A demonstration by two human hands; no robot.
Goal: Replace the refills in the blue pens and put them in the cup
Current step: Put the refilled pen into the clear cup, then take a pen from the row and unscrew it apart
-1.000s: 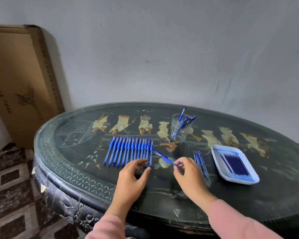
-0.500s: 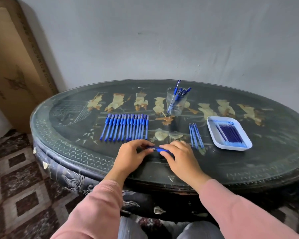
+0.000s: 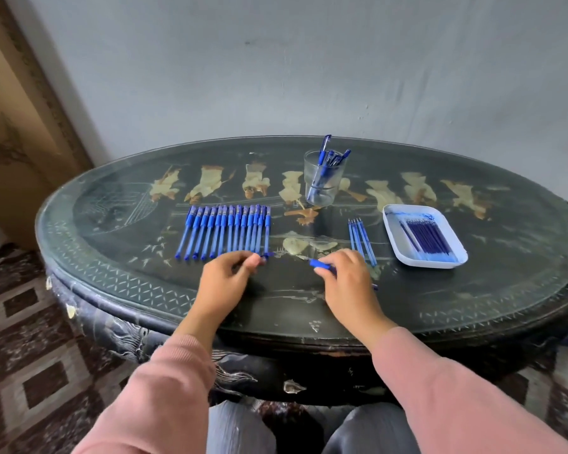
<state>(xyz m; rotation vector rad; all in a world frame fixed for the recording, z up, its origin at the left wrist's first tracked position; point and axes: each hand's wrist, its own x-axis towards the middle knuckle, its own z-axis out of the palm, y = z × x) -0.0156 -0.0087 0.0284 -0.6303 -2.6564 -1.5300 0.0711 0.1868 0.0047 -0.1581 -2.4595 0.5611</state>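
A row of several blue pens (image 3: 225,231) lies on the dark oval table (image 3: 473,309). My left hand (image 3: 227,279) pinches a small blue pen cap (image 3: 267,255) just below the row's right end. My right hand (image 3: 348,283) grips the blue pen body (image 3: 318,264), its tip pointing left; the pen's rear end pokes out past my wrist. A clear glass cup (image 3: 323,178) with several blue pens stands behind. Three loose refills (image 3: 361,239) lie right of my right hand. A white tray (image 3: 404,247) holds several dark blue refills (image 3: 425,235).
A flat cardboard box (image 3: 17,126) leans against the wall at the left. The table's near edge runs just below my wrists, with patterned floor tiles (image 3: 23,355) beyond it. My knees (image 3: 243,430) sit under the table edge.
My hands have pulled apart: the cap has come off to the left in my left hand while the pen body stays in my right. The camera has tilted down.
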